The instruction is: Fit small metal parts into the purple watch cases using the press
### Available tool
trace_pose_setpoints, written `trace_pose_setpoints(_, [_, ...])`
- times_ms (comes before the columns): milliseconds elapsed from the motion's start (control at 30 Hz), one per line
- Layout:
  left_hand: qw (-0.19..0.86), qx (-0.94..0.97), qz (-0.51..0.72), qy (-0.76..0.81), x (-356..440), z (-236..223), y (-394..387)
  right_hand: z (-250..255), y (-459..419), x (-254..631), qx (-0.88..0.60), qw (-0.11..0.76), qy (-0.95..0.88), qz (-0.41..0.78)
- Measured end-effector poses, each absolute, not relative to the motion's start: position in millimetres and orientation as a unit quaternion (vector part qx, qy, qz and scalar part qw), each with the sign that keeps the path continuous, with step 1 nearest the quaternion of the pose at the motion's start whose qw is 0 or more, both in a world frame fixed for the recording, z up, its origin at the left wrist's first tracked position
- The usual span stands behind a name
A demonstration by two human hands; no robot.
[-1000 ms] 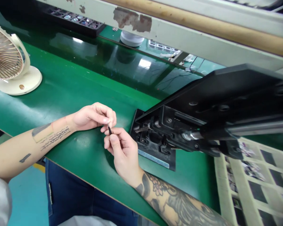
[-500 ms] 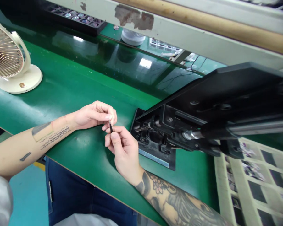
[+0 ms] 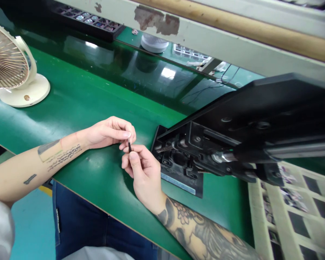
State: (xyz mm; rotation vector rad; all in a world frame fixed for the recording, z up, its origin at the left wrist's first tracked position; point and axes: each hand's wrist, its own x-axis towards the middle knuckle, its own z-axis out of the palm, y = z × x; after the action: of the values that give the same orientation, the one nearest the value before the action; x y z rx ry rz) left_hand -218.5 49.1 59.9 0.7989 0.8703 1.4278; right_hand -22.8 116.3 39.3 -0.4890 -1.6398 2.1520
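Both hands meet over the green bench (image 3: 83, 97), just left of a black press fixture (image 3: 233, 130). My left hand (image 3: 108, 133) pinches the top end of a small thin black pin (image 3: 129, 146) between thumb and fingertips. My right hand (image 3: 143, 172) is closed on the pin's lower end, thumb pressed up against it. The pin stands roughly upright between the two hands. The fixture's black base (image 3: 178, 169) with a spring lies a short way to the right of my right hand.
A cream desk fan (image 3: 13, 72) stands at the far left. A black tray of small parts (image 3: 89, 21) and a white round object (image 3: 154, 42) sit at the back. A pale compartment tray (image 3: 295, 213) with parts lies at the right.
The hands stay joined on the pin, almost still. The view has drifted slightly, so everything sits a little further right.
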Motion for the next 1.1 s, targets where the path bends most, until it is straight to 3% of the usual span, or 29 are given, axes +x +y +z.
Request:
trace_pose_setpoints(900, [0.603,0.362,0.603,0.376,-221.7,57.7,42.5,34.9,112.5,-22.9,-0.131,0.202,-0.539,0.807])
trace_pose_setpoints(1100, [0.553,0.369,0.614,0.424,-216.9,56.4,40.7,31.6,112.8,-24.7,-0.117,0.236,-0.508,0.82])
